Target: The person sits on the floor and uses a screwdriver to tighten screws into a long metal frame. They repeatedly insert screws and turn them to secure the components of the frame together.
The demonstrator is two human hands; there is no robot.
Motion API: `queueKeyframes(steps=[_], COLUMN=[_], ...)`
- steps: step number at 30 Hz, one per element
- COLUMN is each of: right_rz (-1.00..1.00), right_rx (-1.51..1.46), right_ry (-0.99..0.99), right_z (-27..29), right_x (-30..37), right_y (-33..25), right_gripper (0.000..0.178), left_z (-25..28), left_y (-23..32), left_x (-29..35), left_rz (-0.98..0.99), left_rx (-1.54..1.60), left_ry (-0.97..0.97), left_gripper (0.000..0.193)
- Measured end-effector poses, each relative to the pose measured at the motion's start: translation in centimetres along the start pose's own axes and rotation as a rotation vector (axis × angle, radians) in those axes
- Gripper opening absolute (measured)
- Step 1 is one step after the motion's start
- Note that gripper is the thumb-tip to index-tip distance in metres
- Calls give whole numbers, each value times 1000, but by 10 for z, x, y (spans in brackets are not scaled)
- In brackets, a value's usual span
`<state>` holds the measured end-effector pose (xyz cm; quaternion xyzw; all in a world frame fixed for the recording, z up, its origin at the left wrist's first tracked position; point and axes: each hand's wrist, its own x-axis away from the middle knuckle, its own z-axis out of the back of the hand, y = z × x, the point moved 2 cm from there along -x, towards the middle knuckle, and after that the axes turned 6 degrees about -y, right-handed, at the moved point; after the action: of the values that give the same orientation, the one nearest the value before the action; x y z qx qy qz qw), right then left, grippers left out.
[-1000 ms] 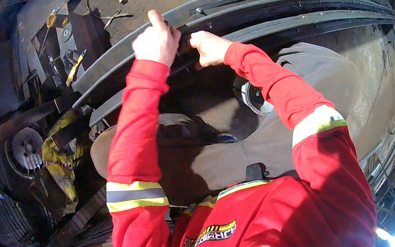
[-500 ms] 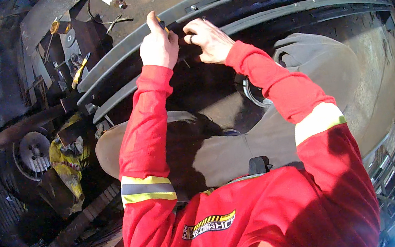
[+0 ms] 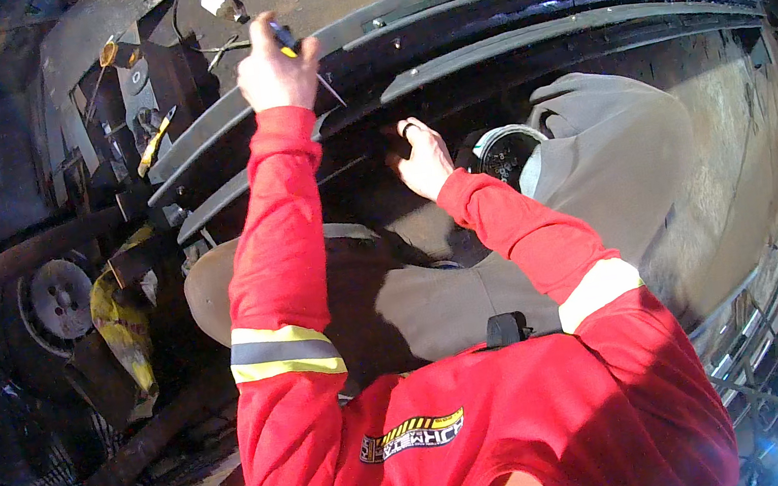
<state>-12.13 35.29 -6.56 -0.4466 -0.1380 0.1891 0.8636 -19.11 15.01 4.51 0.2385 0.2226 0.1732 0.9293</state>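
My left hand is raised over the left part of the long curved metal rails. It is closed around a screwdriver with a black and yellow handle, whose thin shaft slants down to the right below the hand. My right hand hangs lower, on the near side of the rails, with its fingers curled and partly in shadow. Whether anything sits in them is hidden. Just right of that hand is a round container with a pale rim and dark contents, against my knee. Small bolt heads line the rails.
To the left lie a yellow-handled tool, a round metal disc and a yellow cloth. Beyond the rails rest a white bottle and a thin cable. Metal framing runs along the right edge.
My right hand has dropped from the rails toward the round container. My left hand has shifted slightly left and away with the screwdriver, whose shaft now shows.
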Motion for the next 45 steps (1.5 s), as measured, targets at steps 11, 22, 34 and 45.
queueKeyframes(steps=[11, 22, 34, 45], right_rz=[501, 604, 773, 865], right_rx=[234, 477, 227, 207], right_ry=[265, -80, -718, -864], right_z=[32, -13, -172, -186], right_x=[-9, -30, -86, -103], right_y=[-53, -113, -195, -200], right_gripper=[33, 42, 40, 54], left_z=[235, 266, 275, 276], left_y=[-50, -202, -237, -231], left_x=[-75, 37, 54, 42], left_rz=[34, 332, 390, 308], left_rx=[361, 451, 325, 301], left_ry=[604, 422, 245, 260], left_gripper=[53, 48, 47, 47])
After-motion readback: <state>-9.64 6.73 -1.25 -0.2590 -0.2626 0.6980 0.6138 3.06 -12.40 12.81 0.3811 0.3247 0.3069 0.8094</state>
